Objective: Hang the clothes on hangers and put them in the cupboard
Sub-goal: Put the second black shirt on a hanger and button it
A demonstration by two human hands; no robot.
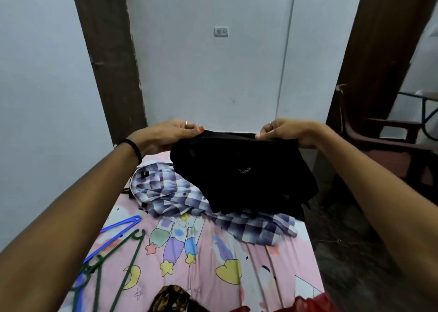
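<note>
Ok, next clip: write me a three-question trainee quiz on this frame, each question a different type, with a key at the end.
1. True or false: the black garment is already on a hanger.
2. Multiple choice: where do the green hanger and the blue hanger lie? A) in the cupboard B) on the pink bedsheet, near the left arm C) on the brown chair
3. Short answer: what lies on the bed under the hanging edge of the black garment?

Key:
1. False. The left hand and right hand pinch its top edge and hold it up, with no hanger in it.
2. B.
3. The checked shirt.
</note>
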